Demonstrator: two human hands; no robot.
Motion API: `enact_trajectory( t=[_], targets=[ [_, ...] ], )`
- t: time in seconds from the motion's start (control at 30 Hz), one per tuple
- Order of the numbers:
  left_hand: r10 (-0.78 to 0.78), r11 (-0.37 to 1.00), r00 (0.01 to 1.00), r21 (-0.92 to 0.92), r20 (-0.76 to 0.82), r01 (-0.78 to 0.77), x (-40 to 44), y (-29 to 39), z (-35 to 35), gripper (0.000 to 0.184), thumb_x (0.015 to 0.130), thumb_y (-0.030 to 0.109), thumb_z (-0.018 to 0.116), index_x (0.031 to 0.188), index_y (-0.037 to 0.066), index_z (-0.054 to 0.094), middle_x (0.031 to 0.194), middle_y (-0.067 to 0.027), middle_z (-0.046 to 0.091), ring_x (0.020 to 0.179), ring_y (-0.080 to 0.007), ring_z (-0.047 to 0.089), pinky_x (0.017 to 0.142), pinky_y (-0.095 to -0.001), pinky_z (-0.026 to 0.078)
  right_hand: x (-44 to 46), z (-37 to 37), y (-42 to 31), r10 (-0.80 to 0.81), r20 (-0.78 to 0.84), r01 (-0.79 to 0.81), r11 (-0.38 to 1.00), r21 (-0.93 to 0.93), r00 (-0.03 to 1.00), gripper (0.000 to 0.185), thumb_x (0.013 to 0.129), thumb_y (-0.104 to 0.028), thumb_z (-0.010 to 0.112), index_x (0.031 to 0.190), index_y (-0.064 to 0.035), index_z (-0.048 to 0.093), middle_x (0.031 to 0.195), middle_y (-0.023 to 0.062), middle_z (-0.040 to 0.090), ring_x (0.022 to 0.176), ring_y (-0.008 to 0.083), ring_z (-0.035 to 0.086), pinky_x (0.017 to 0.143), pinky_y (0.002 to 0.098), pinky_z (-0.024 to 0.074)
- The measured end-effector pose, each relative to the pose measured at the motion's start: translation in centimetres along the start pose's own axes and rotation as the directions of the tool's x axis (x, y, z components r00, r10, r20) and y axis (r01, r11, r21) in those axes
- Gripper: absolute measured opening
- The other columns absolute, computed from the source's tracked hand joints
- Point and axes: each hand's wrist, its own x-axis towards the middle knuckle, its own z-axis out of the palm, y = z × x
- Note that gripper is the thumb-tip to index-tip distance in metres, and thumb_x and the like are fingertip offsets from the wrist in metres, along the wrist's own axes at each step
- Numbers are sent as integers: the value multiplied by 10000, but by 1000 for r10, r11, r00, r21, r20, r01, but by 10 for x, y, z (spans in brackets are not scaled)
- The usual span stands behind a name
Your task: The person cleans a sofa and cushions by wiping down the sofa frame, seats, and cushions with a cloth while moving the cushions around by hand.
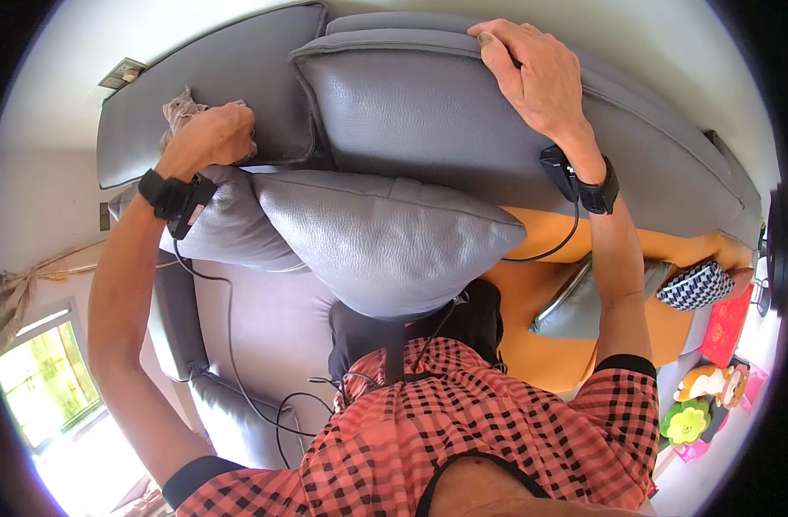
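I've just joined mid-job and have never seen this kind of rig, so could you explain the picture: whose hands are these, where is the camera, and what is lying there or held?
There is no machine arm here: these are a person's own bare hands. The single picture comes from a camera on the person's head, looking down, with a wide lens that bends the edges.

The left hand holds a crumpled cloth against the gray left back cushion of a sofa. The right hand rests on the top edge of the next back cushion, holding no separate object that I can see. Each wrist wears a black wired device.

Below lie loose gray pillows, an orange cover and a patterned cushion.
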Motion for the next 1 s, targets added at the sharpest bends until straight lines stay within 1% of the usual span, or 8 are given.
enact_trajectory(
  t=[0.13, 0.23, 0.37, 0.47, 0.63, 0.73, 0.83, 1.0],
  targets=[
    [34, 971, 992, -232, -120, -62, 8, 25, -4, 262, 866, 182, 549, 861, -71, 616, 864, -269, 639, 820, -431, 638, 732, -453, 512, 0, 2, 0, -9, -10, 9, 1000, 2, 1000, 243, 925, -337, 549, 939, -142, 694, 773, 79, 679, 751, 310, 638, 667, 431, 498],
    [-106, 836, 963, -546, -249, -50, 17, 45, -22, 292, 892, 187, 520, 939, -93, 586, 862, -285, 624, 857, -452, 613, 769, -467, 488, 1, 2, 1, -35, -20, 35, 999, -4, 999, 248, 925, -339, 547, 942, -137, 691, 806, 71, 690, 775, 317, 638, 670, 433, 499],
    [-63, 881, 938, -461, -342, -108, 33, 35, -6, 310, 907, 192, 497, 1019, -89, 564, 902, -294, 615, 910, -454, 597, 811, -473, 468, -1, 3, 4, -49, -8, 49, 998, -28, 999, 277, 975, -295, 475, 1053, -138, 689, 674, 24, 584, 686, 199, 591, 649, 343, 462],
    [3, 882, 953, -448, -304, -146, 19, 41, -7, 309, 900, 196, 499, 1032, -75, 568, 921, -291, 620, 915, -458, 594, 819, -487, 465, 3, -12, -12, -38, 22, 37, 999, 28, 999, 211, 894, -190, 531, 938, -42, 676, 819, 160, 647, 713, 305, 617, 639, 402, 476],
    [27, 888, 968, -438, -250, -138, 14, 51, -3, 281, 883, 191, 502, 988, -59, 574, 880, -264, 638, 871, -454, 604, 806, -495, 474, 2, -7, -9, -125, -100, 130, 991, 41, 987, 250, 908, -226, 516, 885, -46, 687, 725, 165, 640, 664, 332, 615, 642, 398, 480],
    [276, 895, 927, -285, -252, -344, 11, 33, 26, 324, 909, 199, 514, 1155, -7, 556, 930, -255, 601, 911, -435, 582, 821, -482, 458, 1, -3, -4, -136, -86, 141, 988, 65, 987, 268, 915, -233, 509, 902, -30, 683, 769, 175, 652, 699, 335, 632, 652, 392, 490],
    [162, 905, 971, -366, -178, -218, -19, 53, 19, 295, 895, 169, 528, 1135, 5, 580, 891, -237, 620, 854, -413, 604, 775, -478, 473, 1, 0, -1, -119, -60, 125, 987, 103, 991, 287, 924, -241, 502, 920, -13, 676, 810, 185, 662, 733, 336, 649, 669, 379, 499],
    [-35, 882, 909, -441, -415, -167, -41, 53, 31, 296, 905, 165, 534, 1160, 26, 590, 851, -211, 644, 773, -362, 639, 706, -455, 492, -2, 19, 32, -85, -124, 111, 968, 224, 989, 280, 930, -213, 498, 945, 12, 664, 846, 196, 666, 764, 335, 652, 703, 360, 498]
  ],
)
